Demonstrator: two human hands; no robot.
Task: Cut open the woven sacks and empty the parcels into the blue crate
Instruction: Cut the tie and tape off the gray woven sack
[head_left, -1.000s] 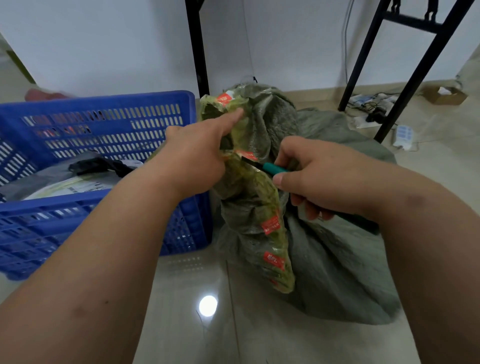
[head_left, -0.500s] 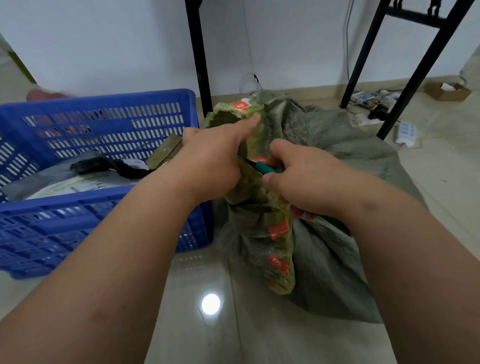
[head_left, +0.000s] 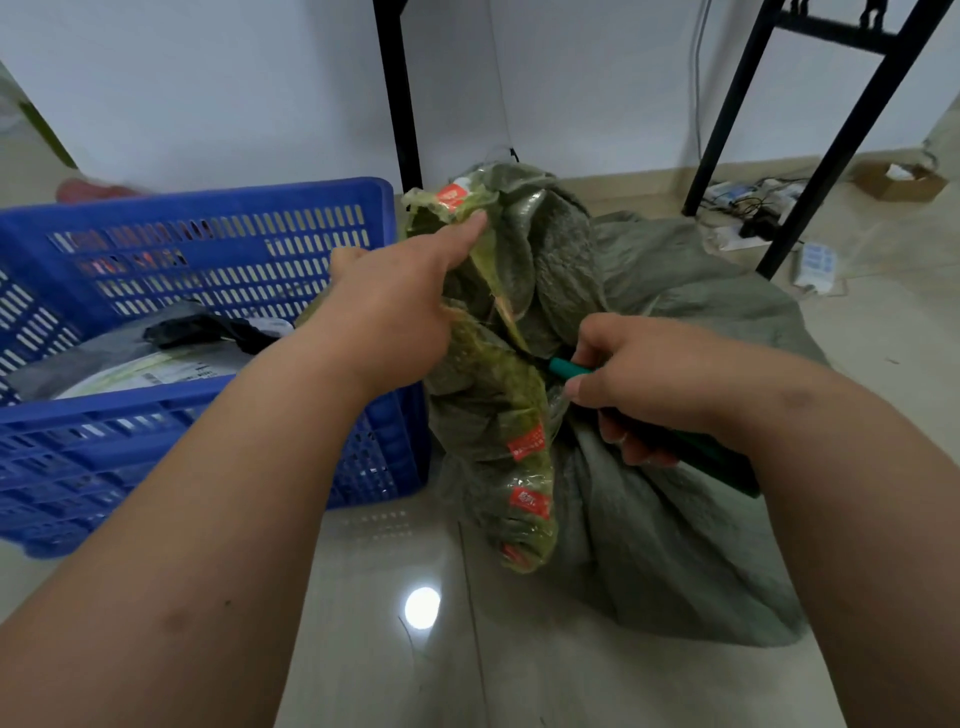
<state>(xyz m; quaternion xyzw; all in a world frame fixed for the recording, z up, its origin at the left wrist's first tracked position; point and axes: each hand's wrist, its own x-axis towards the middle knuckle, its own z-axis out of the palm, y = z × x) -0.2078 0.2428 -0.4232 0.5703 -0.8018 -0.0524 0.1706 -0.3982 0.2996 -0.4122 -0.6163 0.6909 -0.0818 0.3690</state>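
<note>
Woven grey-green cloth filled the middle of my view: the sack (head_left: 675, 467) sat slumped on the tiled floor (head_left: 597, 670), its neck bunched up and wound with yellowish tape (head_left: 498, 415) carrying red labels. I had my left hand (head_left: 395, 322) clamped around that taped neck, forefinger stretched up along it toward twelve o'clock, so the bundle stood taut and upright for the blade. My right hand (head_left: 649, 384) was closed around the green-handled knife (head_left: 569, 368) at about three o'clock from the neck, with the tip aimed in at the tape just beside my left palm (closer to my own fingers than I liked). I could not make out the blade itself, nor whether it had bitten in yet.

At nine o'clock from the sack, touching or nearly touching it, stood the blue crate (head_left: 218, 202), already holding a few parcels (head_left: 156, 364), grey and black wrapped things. I judged it was kept that near so the sack could be tipped straight over its rim once opened. Black table legs (head_left: 397, 93) rose behind, and a small cardboard box (head_left: 901, 182) lay near the wall at two o'clock.
</note>
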